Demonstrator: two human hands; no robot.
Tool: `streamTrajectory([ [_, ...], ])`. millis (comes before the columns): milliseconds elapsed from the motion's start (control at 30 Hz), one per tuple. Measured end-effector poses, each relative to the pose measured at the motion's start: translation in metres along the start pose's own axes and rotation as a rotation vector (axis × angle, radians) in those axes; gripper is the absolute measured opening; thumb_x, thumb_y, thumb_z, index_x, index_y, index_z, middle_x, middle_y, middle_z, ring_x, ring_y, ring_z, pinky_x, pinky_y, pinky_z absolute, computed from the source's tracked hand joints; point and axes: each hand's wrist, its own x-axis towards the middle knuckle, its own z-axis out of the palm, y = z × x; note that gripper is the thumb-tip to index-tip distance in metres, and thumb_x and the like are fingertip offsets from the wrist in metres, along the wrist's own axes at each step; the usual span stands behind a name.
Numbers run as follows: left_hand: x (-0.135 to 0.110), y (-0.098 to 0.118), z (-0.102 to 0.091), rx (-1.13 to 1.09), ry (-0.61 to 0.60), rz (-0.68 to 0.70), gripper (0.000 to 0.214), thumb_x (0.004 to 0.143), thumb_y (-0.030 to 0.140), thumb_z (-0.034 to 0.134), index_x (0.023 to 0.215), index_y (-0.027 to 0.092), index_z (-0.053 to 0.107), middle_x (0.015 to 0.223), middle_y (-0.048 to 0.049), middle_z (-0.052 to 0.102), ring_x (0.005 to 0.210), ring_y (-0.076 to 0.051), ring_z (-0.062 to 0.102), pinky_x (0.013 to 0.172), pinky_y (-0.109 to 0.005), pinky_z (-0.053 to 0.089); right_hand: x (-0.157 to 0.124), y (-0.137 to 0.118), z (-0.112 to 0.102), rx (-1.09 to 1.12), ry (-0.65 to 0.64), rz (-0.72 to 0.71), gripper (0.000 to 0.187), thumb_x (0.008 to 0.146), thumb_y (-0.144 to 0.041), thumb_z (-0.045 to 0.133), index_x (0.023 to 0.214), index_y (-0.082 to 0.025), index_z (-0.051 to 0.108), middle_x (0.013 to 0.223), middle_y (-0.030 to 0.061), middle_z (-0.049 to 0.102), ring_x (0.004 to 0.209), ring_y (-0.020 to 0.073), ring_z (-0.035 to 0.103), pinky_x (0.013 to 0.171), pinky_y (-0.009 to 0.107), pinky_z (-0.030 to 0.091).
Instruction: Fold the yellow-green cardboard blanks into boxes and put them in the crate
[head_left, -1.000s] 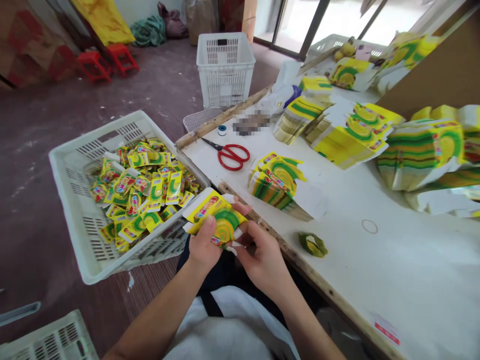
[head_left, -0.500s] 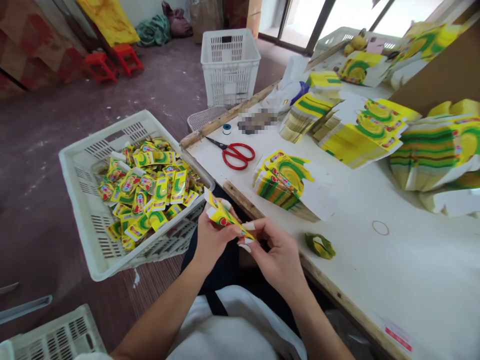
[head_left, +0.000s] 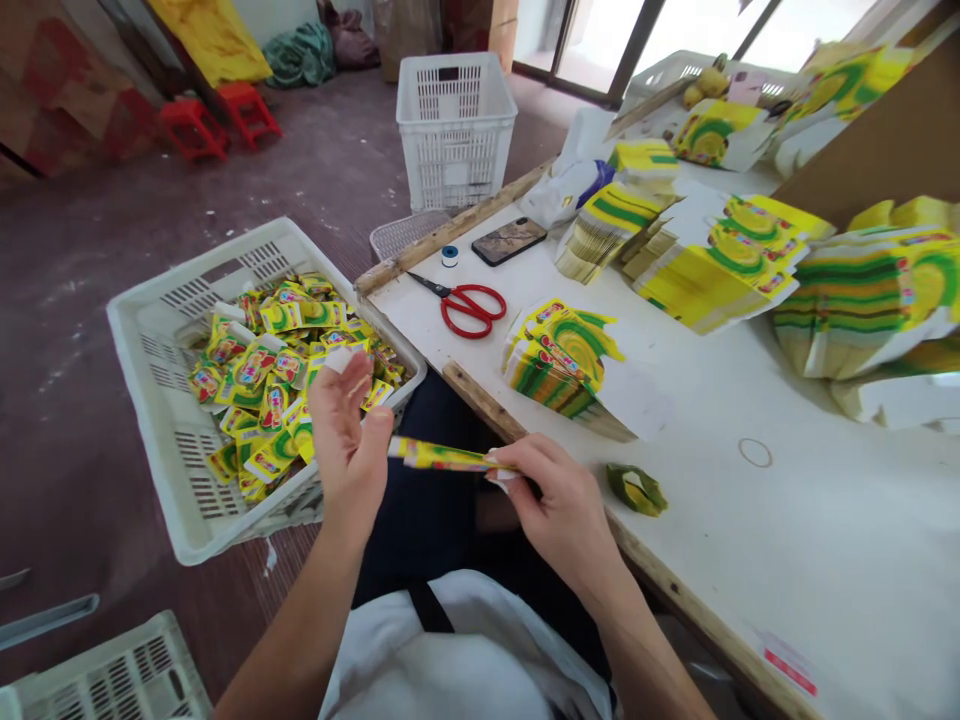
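My right hand (head_left: 551, 495) pinches one end of a narrow yellow-green printed carton (head_left: 446, 456) above my lap, near the table edge. The carton is seen almost edge-on, pointing left. My left hand (head_left: 346, 420) is open, palm up, fingers raised over the near side of the white crate (head_left: 150, 420). Between its thumb and the carton's left end is a small gap, if any. Inside the crate lies a heap of similar small cartons (head_left: 262, 375). A fanned stack of printed flat cartons (head_left: 566, 350) rests on the table beyond my right hand.
On the white table (head_left: 697, 530) lie red-handled scissors (head_left: 472, 310), a tape roll (head_left: 450, 256), a phone (head_left: 510, 241), a crumpled green leaf-like piece (head_left: 636, 489) and a rubber band (head_left: 755, 452). More carton stacks (head_left: 720, 265) stand farther right. Another white crate (head_left: 457, 130) is on the floor.
My left hand has let go of the carton, moved left and opened. The carton has turned from slanting to nearly level, held only by my right hand.
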Motion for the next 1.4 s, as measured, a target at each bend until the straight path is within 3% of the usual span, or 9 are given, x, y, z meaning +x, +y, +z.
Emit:
streamTrajectory([
  [67, 0.005, 0.011, -0.008, 0.193, -0.176, 0.099, 0.071, 0.074, 0.053, 0.075, 0.134, 0.025, 0.049, 0.137, -0.0100, 0.055, 0.133, -0.030, 0.050, 0.114, -0.047, 0.038, -0.001, -0.002, 0.005, -0.095, -0.043, -0.089, 0.027, 0.087, -0.007, 0.049, 0.092, -0.024, 0.070, 0.084, 0.0056, 0.069, 0.080, 0.0213, 0.064, 0.069, 0.033, 0.051],
  [167, 0.006, 0.020, -0.012, 0.427, -0.684, 0.051, 0.093, 0.055, 0.048, 0.088, 0.136, 0.024, 0.049, 0.138, -0.0118, 0.056, 0.130, -0.036, 0.051, 0.110, -0.051, 0.041, -0.001, -0.006, 0.007, -0.183, -0.029, -0.230, 0.028, 0.091, -0.007, 0.049, 0.091, -0.027, 0.069, 0.084, 0.0038, 0.070, 0.082, 0.0218, 0.062, 0.081, 0.040, 0.050],
  [267, 0.000, 0.018, -0.005, 0.432, -0.981, -0.090, 0.077, 0.062, 0.045, 0.084, 0.128, 0.021, 0.054, 0.122, -0.0102, 0.066, 0.111, -0.031, 0.064, 0.095, -0.046, 0.052, 0.000, -0.008, 0.003, -0.210, 0.046, -0.313, 0.030, 0.091, -0.006, 0.051, 0.094, -0.031, 0.067, 0.087, -0.0003, 0.072, 0.092, 0.0215, 0.063, 0.104, 0.048, 0.039],
  [467, -0.017, 0.019, 0.014, 0.317, -0.750, -0.182, 0.052, 0.069, 0.043, 0.079, 0.108, 0.020, 0.055, 0.097, -0.0017, 0.069, 0.085, -0.021, 0.067, 0.077, -0.033, 0.053, -0.004, 0.000, 0.003, 0.092, 0.373, -0.001, 0.063, 0.089, -0.031, 0.062, 0.145, -0.026, 0.034, 0.148, 0.0153, 0.044, 0.142, 0.0319, 0.036, 0.115, 0.058, 0.031],
  [533, -0.020, 0.019, 0.017, 0.303, -0.730, -0.127, 0.053, 0.069, 0.041, 0.078, 0.112, 0.021, 0.053, 0.102, -0.0032, 0.069, 0.089, -0.022, 0.067, 0.080, -0.033, 0.053, -0.007, 0.004, 0.008, 0.363, 0.286, 0.143, 0.059, 0.093, -0.038, 0.055, 0.146, -0.024, 0.032, 0.147, 0.0159, 0.046, 0.140, 0.0292, 0.042, 0.113, 0.052, 0.038],
  [700, -0.024, 0.010, 0.017, 0.352, -0.714, 0.027, 0.061, 0.073, 0.035, 0.075, 0.124, 0.022, 0.043, 0.114, -0.0071, 0.065, 0.101, -0.025, 0.066, 0.088, -0.037, 0.053, -0.009, 0.010, 0.014, 0.790, -0.071, 0.383, 0.045, 0.093, -0.055, 0.049, 0.119, -0.022, 0.064, 0.118, 0.0105, 0.070, 0.123, 0.0279, 0.060, 0.112, 0.048, 0.041],
  [900, -0.031, 0.000, 0.018, 0.430, -0.780, 0.163, 0.073, 0.073, 0.022, 0.070, 0.134, 0.026, 0.030, 0.120, -0.0080, 0.056, 0.105, -0.026, 0.064, 0.087, -0.040, 0.054, 0.005, -0.004, 0.012, 1.083, -0.130, 0.543, 0.045, 0.080, -0.048, 0.066, 0.120, -0.026, 0.067, 0.118, 0.0052, 0.073, 0.130, 0.0277, 0.054, 0.119, 0.048, 0.031],
  [1200, -0.030, 0.001, 0.020, 0.404, -0.810, 0.331, 0.079, 0.071, 0.013, 0.068, 0.137, 0.030, 0.030, 0.119, -0.0051, 0.052, 0.100, -0.023, 0.064, 0.083, -0.036, 0.055, 0.004, -0.003, 0.017, 1.070, -0.089, 0.556, 0.067, 0.081, -0.071, 0.055, 0.134, -0.029, 0.058, 0.128, 0.0078, 0.069, 0.130, 0.0286, 0.055, 0.109, 0.048, 0.046],
  [1400, -0.032, 0.002, 0.022, 0.369, -0.840, 0.259, 0.069, 0.069, 0.016, 0.070, 0.125, 0.029, 0.034, 0.115, -0.0038, 0.053, 0.096, -0.023, 0.066, 0.077, -0.035, 0.056, -0.006, 0.008, 0.024, 0.928, -0.078, 0.496, 0.066, 0.089, -0.071, 0.041, 0.137, -0.029, 0.055, 0.129, 0.0095, 0.068, 0.127, 0.0275, 0.058, 0.106, 0.047, 0.048],
])
